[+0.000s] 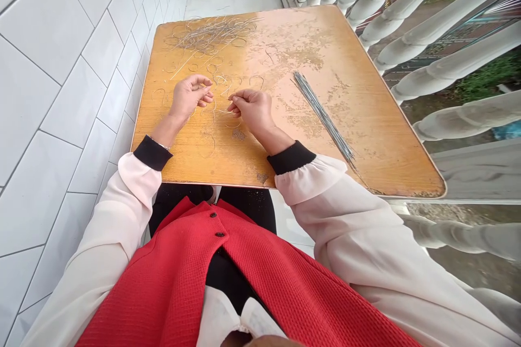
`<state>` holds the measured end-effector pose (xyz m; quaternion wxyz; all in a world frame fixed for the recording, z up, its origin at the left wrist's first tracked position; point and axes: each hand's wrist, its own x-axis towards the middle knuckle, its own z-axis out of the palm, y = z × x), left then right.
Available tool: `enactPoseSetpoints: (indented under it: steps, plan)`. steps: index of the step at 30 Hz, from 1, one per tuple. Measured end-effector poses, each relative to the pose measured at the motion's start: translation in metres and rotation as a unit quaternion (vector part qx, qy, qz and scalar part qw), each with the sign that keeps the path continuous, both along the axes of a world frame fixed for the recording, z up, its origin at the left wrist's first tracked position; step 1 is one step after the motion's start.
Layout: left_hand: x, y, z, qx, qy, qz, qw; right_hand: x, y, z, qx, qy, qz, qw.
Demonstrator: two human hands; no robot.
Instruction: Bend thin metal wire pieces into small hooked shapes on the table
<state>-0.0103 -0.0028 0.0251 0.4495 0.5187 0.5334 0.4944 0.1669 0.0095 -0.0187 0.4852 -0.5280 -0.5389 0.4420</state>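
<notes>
Both hands are over the left half of a wooden table (358,135). My left hand (190,96) has its thumb and fingers pinched together; anything between them is too thin to make out. Close to its right, my right hand (254,110) is also closed in a pinch, with its fingertips near a thin pale wire (222,110). Thin curled wires (211,69) lie on the tabletop around and beyond the hands. A bundle of straight grey wires (323,114) rests to the right of my right hand, slanting toward the near edge.
A tangled heap of thin wires (215,32) covers the far left part of the table. White wall tiles (65,92) run along the left side. A white balustrade (439,54) stands along the right side.
</notes>
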Motion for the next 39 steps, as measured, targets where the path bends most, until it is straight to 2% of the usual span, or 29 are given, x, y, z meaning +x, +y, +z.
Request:
enactPoseSetpoints:
  steps: [5, 11, 15, 19, 21, 24, 28, 34, 39]
  plan:
    - [0.001, 0.002, -0.002, -0.016, 0.006, 0.002, 1.000, -0.005, 0.000, 0.002, -0.024, 0.080, -0.027, 0.996]
    - [0.004, -0.003, 0.003, -0.042, 0.004, -0.003, 0.999, -0.004, 0.001, -0.006, 0.000, 0.129, 0.017, 0.991]
    - [0.011, -0.015, 0.004, -0.076, -0.003, -0.059, 0.995, 0.000, 0.000, -0.003, 0.022, 0.174, 0.033, 0.984]
    - [0.020, -0.023, -0.005, -0.108, -0.018, -0.135, 0.985, 0.004, -0.002, 0.005, 0.007, 0.209, 0.022, 0.978]
    - [0.024, -0.023, -0.009, -0.111, -0.040, -0.152, 0.981, 0.005, -0.002, 0.008, -0.001, 0.216, 0.020, 0.976]
    - [0.026, -0.022, -0.010, -0.108, -0.063, -0.132, 0.983, 0.008, -0.003, 0.012, -0.014, 0.221, 0.040, 0.974]
    - [0.024, -0.023, -0.003, -0.094, -0.058, -0.089, 0.990, 0.010, -0.006, 0.015, -0.036, 0.230, 0.076, 0.970]
    - [0.018, -0.023, 0.003, -0.102, -0.056, -0.077, 0.990, 0.007, -0.017, 0.022, -0.019, 0.177, 0.125, 0.976]
    - [0.016, -0.021, 0.002, -0.100, -0.066, -0.065, 0.991, 0.008, -0.015, 0.020, 0.036, 0.126, 0.097, 0.987]
